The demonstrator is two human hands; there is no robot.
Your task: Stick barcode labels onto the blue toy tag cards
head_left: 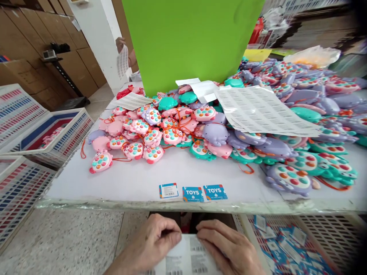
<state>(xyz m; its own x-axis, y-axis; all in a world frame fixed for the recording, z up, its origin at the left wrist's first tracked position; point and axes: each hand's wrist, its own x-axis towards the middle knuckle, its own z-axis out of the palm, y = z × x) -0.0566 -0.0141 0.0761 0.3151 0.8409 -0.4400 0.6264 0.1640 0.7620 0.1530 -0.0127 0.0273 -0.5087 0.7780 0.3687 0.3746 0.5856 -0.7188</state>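
A white sheet of barcode stickers (pixel 183 254) is held low in front of the table edge. My left hand (pixel 156 238) pinches its upper left corner between thumb and fingers. On the sheet's right side, my right hand (pixel 226 244) grips the edge with fingers bent over it. Just beyond, three blue cards lie in a row near the table's front edge: a card with a barcode label (pixel 168 190), a middle TOYS card (pixel 193 194) and a right TOYS card (pixel 215 192). Whether a sticker is between my fingertips cannot be seen.
Piles of pink toys (pixel 134 149), purple toys (pixel 215 133) and green ones cover the table (pixel 129 183). More sticker sheets (pixel 258 107) lie on them. A green panel (pixel 189 42) stands behind. A crate (pixel 329 229) of cards sits below right; baskets (pixel 65 137) stand left. Another person's hand (pixel 120 44) holds a sheet.
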